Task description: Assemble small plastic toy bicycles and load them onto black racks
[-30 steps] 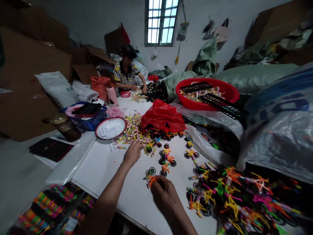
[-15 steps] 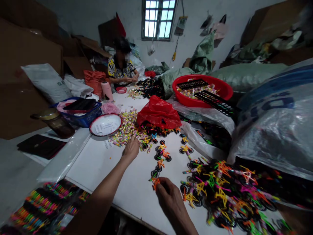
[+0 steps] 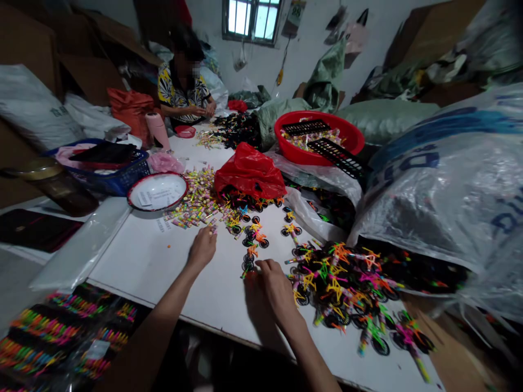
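Observation:
My left hand (image 3: 202, 247) rests on the white table (image 3: 139, 256), its fingertips at the edge of a pile of pastel candy sticks (image 3: 196, 198). My right hand (image 3: 278, 286) lies to the right, fingertips on the table beside a small toy bicycle with an orange frame and black wheels (image 3: 248, 263). More of these bicycles run in a loose line (image 3: 254, 238) up the table. A large heap of multicoloured toy bicycles (image 3: 337, 283) lies just right of my right hand. Neither hand shows anything held.
A red plastic bag (image 3: 249, 174) lies beyond my hands. A seated co-worker (image 3: 182, 87) works at the far end. A red basin (image 3: 318, 136) holds black racks, and a clear plastic sack (image 3: 441, 185) spills bicycles at the right. A white enamel plate (image 3: 157, 191) and blue basket (image 3: 134, 177) stand left.
My right hand has moved off the orange bicycle it was pinching and now lies flatter on the table. The whole scene has shifted up and left as my head turned down and right.

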The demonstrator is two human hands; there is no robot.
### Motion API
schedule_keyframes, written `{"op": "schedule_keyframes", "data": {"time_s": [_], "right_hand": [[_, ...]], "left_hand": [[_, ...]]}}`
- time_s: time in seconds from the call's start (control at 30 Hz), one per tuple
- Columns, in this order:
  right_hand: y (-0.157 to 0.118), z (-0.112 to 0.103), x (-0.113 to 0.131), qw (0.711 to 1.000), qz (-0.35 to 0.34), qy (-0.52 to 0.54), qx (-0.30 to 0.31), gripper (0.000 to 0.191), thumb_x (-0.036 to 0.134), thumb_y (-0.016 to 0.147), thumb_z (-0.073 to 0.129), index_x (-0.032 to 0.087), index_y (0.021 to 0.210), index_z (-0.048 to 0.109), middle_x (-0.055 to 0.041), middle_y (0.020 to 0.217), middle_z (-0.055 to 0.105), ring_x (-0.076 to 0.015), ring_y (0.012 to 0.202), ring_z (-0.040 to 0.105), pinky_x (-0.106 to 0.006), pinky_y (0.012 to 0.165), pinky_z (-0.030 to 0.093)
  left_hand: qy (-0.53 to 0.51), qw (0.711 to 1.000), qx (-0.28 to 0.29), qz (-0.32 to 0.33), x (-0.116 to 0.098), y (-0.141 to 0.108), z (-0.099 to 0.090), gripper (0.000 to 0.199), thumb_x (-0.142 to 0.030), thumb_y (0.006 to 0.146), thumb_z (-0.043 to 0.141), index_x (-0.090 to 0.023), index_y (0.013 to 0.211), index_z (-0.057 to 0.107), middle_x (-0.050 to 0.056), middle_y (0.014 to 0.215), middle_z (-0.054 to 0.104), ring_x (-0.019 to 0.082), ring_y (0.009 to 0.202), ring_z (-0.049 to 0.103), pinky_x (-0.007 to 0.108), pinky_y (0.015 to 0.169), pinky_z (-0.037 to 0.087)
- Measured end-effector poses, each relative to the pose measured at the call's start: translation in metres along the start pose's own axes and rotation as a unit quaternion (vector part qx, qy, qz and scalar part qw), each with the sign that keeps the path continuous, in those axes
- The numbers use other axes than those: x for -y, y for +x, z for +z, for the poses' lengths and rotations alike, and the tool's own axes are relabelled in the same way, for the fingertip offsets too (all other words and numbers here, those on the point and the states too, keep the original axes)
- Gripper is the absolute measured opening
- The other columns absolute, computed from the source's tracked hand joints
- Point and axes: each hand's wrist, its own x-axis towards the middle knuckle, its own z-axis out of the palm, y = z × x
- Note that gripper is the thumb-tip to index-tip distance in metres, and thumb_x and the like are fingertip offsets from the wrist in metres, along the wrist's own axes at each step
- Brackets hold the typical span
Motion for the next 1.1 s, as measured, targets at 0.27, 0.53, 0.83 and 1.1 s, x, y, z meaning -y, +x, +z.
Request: {"op": "schedule_keyframes", "data": {"time_s": [0.27,0.53,0.83,1.1], "right_hand": [[-0.016,0.029,0.029,0.98,-0.196,0.024,0.019,0.033,0.01,0.087,0.048,0.023,0.116,0.055,-0.0065,0.108,0.062,-0.0193,0.1,0.055,-0.03,0.086,0.042],[-0.026,0.029,-0.006,0.983,-0.173,0.061,-0.014,0.027,0.011,0.086,0.047,0.019,0.108,0.061,-0.0097,0.108,0.063,-0.0219,0.099,0.056,-0.034,0.087,0.043],[-0.02,0.002,0.037,0.867,-0.016,0.498,0.006,0.032,0.044,0.086,0.051,0.016,0.072,0.059,0.0003,0.063,0.055,-0.012,0.059,0.05,-0.022,0.055,0.038],[-0.029,0.004,0.029,0.775,0.032,0.623,0.102,0.037,0.051,0.074,0.063,0.015,0.068,0.058,0.0031,0.055,0.052,-0.0084,0.05,0.042,-0.02,0.05,0.033]], "left_hand": [[-0.549,0.788,0.109,-0.256,0.033,-0.109,-0.023,0.032,-0.024,0.073,0.07,-0.017,0.102,0.059,0.004,0.083,0.064,0.012,0.067,0.062,0.022,0.056,0.047],[-0.54,0.797,0.133,-0.237,0.03,-0.129,-0.019,0.042,-0.025,0.052,0.086,-0.011,0.086,0.065,0.003,0.072,0.064,0.009,0.059,0.055,0.02,0.052,0.039],[-0.54,0.816,0.134,-0.156,0.022,-0.13,-0.012,0.031,-0.028,0.056,0.082,-0.014,0.078,0.066,0.001,0.071,0.06,0.006,0.056,0.047,0.018,0.046,0.031],[-0.502,0.835,0.192,-0.118,0.02,-0.134,-0.005,0.028,-0.034,0.061,0.078,-0.015,0.075,0.062,-0.005,0.055,0.049,0.005,0.046,0.035,0.018,0.044,0.024]]}}
